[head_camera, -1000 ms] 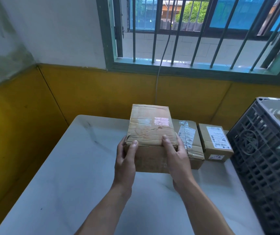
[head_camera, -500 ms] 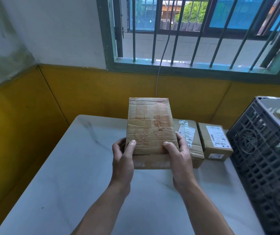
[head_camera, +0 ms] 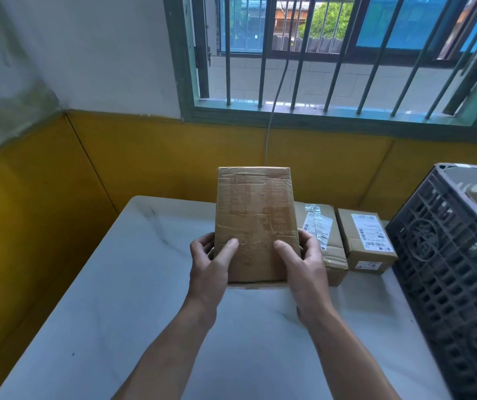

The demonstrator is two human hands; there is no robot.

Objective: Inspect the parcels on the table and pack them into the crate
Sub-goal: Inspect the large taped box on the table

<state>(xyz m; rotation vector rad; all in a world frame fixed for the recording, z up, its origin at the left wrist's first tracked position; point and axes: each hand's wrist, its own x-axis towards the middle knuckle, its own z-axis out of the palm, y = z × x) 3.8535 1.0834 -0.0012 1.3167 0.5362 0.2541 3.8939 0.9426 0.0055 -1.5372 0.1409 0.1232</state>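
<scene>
Yellow-and-white walls and a barred window point(head_camera: 318, 53) back the head view; white marble-look table point(head_camera: 116, 284) below. Worn brown taped cardboard parcel point(head_camera: 254, 215) is held up over the table's middle, broad face toward the camera. Left hand point(head_camera: 208, 269) grips its lower left edge, right hand point(head_camera: 306, 272) its lower right, thumbs on the face. Labelled cardboard box point(head_camera: 324, 235) and smaller labelled cardboard box point(head_camera: 367, 241) sit side by side near the far edge. Dark grey lattice plastic crate point(head_camera: 448, 269) stands at the right edge.

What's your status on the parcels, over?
Left hand and right hand grip the brown parcel, tipped upright off the table. Two labelled parcels lie beside the crate. Path over them looks open.
</scene>
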